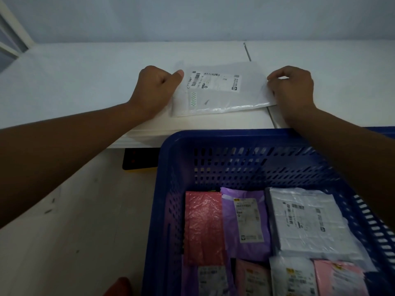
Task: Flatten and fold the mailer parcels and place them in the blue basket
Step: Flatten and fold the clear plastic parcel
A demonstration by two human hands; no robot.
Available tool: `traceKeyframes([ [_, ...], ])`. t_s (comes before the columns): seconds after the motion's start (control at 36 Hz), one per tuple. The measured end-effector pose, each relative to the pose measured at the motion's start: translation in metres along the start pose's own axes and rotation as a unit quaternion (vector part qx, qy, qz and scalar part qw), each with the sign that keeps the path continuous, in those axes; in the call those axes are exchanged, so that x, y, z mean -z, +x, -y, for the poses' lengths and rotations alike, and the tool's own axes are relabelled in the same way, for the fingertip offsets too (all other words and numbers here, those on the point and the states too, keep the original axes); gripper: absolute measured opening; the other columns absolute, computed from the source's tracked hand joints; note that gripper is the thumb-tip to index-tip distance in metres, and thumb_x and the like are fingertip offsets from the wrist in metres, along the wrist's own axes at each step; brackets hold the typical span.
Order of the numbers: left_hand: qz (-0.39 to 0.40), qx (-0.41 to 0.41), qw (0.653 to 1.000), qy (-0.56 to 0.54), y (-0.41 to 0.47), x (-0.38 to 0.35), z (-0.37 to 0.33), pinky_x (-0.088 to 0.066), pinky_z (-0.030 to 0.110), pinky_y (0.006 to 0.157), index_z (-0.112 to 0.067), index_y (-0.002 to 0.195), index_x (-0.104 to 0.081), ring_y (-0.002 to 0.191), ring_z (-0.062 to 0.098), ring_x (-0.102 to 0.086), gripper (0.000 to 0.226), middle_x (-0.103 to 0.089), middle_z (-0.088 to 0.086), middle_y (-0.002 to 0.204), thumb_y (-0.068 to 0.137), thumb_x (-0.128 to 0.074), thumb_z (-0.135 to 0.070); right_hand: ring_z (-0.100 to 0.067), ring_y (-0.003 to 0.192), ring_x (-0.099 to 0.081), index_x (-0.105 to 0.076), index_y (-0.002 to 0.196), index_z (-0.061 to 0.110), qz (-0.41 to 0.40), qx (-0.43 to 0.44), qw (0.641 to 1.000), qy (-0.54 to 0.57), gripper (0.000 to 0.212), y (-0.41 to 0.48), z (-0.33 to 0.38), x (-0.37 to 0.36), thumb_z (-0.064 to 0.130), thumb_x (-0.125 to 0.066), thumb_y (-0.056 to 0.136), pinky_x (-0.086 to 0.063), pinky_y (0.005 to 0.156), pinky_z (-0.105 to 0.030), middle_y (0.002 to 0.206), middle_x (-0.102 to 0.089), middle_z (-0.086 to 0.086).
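Head view, nearest you: the blue basket [215, 138] sits just in front of the bench [85, 82], its far rim close to the bench's near edge. Folded parcels lie flat on its floor: a red parcel [203, 227] at the left, a purple parcel [230, 231] beside it, a grey parcel [310, 236] at the right. More parcels lie in a nearer row, partly cut off by the frame. Beyond the rim, the white mailer [215, 99] lies flat on the bench, label up, between your hands. Your left hand [158, 86] has its fingers curled in, thumb tip laid on the mailer's left edge. Your right hand [294, 88] curls its fingers over the mailer's right edge, gripping it. Behind the bench rises a pale wall [192, 18].
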State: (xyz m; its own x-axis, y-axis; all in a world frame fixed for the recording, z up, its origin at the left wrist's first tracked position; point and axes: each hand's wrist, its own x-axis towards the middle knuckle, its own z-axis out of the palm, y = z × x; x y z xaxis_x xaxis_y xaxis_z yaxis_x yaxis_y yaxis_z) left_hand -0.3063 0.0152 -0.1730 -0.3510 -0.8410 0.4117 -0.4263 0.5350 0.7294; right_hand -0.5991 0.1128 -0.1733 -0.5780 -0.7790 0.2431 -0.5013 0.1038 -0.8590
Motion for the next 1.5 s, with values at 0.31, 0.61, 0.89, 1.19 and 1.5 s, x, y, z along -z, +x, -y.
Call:
traceKeyframes([
  [0.31,0.003,-0.007,1.0,0.01,0.0,-0.001,-0.001,-0.041,0.044,0.053,0.013,0.053,-0.044,0.048,0.046,-0.042,0.066,-0.046,0.031,0.05,0.095,-0.053,-0.038,-0.013,0.076,-0.063,-0.076,0.088,0.018,0.003,-0.002,1.0,0.001,0.02,0.0,-0.001,-0.001,0.016,-0.057,0.081,-0.05,0.07,-0.026,0.084,-0.07,0.005],
  [0.61,0.01,-0.023,0.999,0.024,0.0,0.0,0.001,-0.039,0.039,0.053,0.009,0.051,-0.041,0.048,0.044,-0.041,0.061,-0.045,0.028,0.048,0.096,-0.054,-0.031,-0.017,0.074,-0.065,-0.072,0.074,0.026,0.011,-0.012,1.0,0.004,0.016,0.002,-0.002,-0.002,0.015,-0.062,0.077,-0.06,0.08,-0.042,0.075,-0.069,0.007],
  [0.89,-0.026,-0.056,0.983,0.171,0.015,-0.008,-0.011,-0.041,0.027,0.065,-0.017,0.068,-0.058,0.062,0.013,-0.054,0.033,-0.06,-0.006,0.065,0.092,-0.053,-0.04,-0.01,0.068,-0.056,-0.067,0.08,0.02,-0.072,0.062,0.98,-0.175,0.02,-0.004,0.006,0.002,0.014,-0.048,0.085,-0.036,0.055,-0.009,0.076,-0.064,0.005],
  [1.19,0.086,-0.025,0.917,0.389,0.039,-0.059,-0.041,-0.032,0.045,0.107,-0.016,0.141,-0.051,0.135,0.032,-0.041,0.054,-0.049,0.012,0.145,0.097,-0.037,-0.045,-0.024,0.134,-0.045,-0.049,0.141,0.02,0.037,0.197,0.903,-0.381,0.048,0.011,0.045,-0.064,0.033,-0.041,0.096,-0.026,0.115,-0.04,0.139,-0.055,-0.005],
  [1.5,0.189,0.04,0.899,0.392,0.022,-0.071,-0.022,0.006,0.052,0.122,-0.036,0.158,-0.011,0.153,0.023,0.005,0.06,-0.001,0.004,0.167,0.1,-0.007,-0.054,-0.026,0.153,0.002,-0.01,0.158,0.027,0.181,0.146,0.876,-0.422,0.061,-0.004,0.029,-0.082,0.049,-0.015,0.102,-0.001,0.123,-0.05,0.166,-0.001,-0.009],
])
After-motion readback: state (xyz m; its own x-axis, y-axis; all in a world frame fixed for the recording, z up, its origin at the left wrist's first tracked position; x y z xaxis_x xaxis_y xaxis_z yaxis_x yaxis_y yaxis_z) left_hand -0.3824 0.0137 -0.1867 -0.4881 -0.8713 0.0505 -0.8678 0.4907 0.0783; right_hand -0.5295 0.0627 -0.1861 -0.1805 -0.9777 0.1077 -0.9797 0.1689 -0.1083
